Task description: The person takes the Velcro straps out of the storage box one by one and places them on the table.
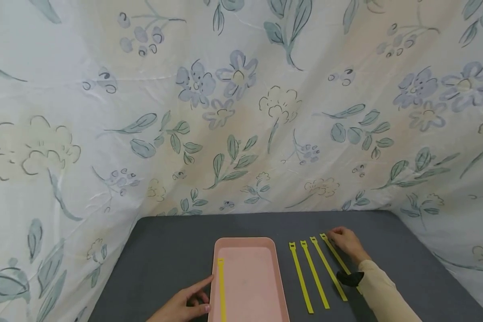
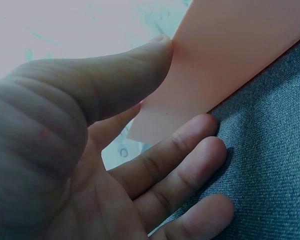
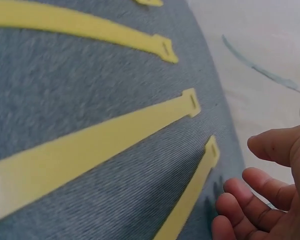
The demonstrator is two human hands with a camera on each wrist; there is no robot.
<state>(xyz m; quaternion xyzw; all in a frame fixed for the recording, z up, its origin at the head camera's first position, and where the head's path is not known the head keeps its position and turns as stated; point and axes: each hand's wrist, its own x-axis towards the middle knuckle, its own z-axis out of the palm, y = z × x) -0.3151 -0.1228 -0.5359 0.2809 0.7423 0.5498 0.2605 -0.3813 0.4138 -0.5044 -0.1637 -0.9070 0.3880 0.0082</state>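
Observation:
A pink tray (image 1: 251, 286) has one yellow cable strap (image 1: 222, 290) lying along its left side. My left hand (image 1: 187, 302) touches the tray's left edge; in the left wrist view the thumb lies against its pink wall (image 2: 215, 55), the other fingers loosely bent near the cloth. Several more yellow straps lie in a row right of the tray, each with a slotted head. Beside the head of the rightmost strap (image 1: 335, 251) is my right hand (image 1: 348, 243). The right wrist view shows that hand's thumb and fingers apart, a small gap from the strap (image 3: 192, 195), holding nothing.
A dark grey cloth-covered table (image 1: 165, 250) lies under everything. Behind and at both sides hangs a pale floral curtain (image 1: 241, 134). The right wrist wears a black band (image 1: 350, 278), which overlaps the lower part of the rightmost straps in the head view.

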